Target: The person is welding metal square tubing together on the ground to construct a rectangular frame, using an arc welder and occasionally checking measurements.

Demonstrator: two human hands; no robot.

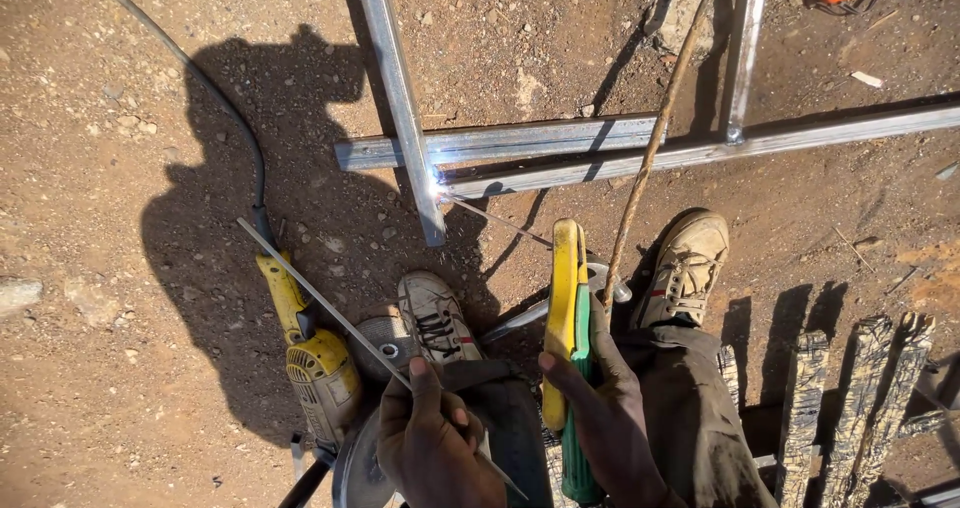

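Two hands work low over red dirt. Left hand fingers pinch a thin grey welding rod slanting up-left across a yellow angle grinder. Right hand is clenched around a yellow-and-green electrode holder, pointing toward grey steel tubes on the stony ground.

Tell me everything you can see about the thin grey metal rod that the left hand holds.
The thin grey metal rod is long, straight and bare, and looks like a welding electrode. The left hand pinches it near its lower end between thumb and fingers. It slants from lower right up to upper left, above the yellow angle grinder lying on the brown dirt ground. Its upper tip is free and touches nothing. A short part sticks out below the hand.
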